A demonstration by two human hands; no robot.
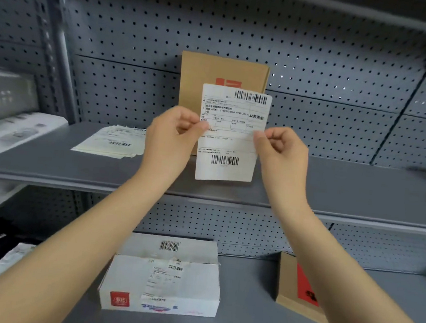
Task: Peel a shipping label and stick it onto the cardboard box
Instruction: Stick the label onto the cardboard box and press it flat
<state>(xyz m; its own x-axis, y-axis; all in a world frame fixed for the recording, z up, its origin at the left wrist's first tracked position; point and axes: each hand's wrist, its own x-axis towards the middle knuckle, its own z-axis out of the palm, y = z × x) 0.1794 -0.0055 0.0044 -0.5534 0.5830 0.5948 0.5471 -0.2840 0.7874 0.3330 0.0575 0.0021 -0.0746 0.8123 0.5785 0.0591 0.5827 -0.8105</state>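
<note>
A white shipping label (230, 137) with two barcodes hangs upright in the air in front of me. My left hand (174, 134) pinches its left edge and my right hand (281, 148) pinches its right edge, both at mid height. Right behind the label, a brown cardboard box (223, 70) with a red mark stands upright on the upper shelf, leaning against the pegboard. The label covers the box's lower half.
A stack of label sheets (113, 141) lies on the upper grey shelf (333, 187), left of the box. On the lower shelf sit a white parcel (163, 280) with labels and a brown box with a red patch (296, 287). White packages (9, 123) crowd the left side.
</note>
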